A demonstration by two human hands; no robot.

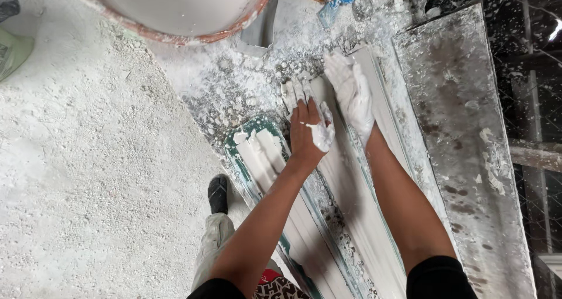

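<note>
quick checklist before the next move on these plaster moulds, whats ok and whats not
1. Left hand on the far end of the middle mould, wet plaster on its fingers: ok.
2. Right hand flat on the same mould, coated white: ok.
3. Near mould filled, teal rim showing, untouched: ok.
4. Plaster tub within reach beyond the moulds, level inside: cannot tell.
5. Foot beside the near mould, not on it: ok.
6. Floor strewn with white crumbs and dust around the moulds: not ok.
</note>
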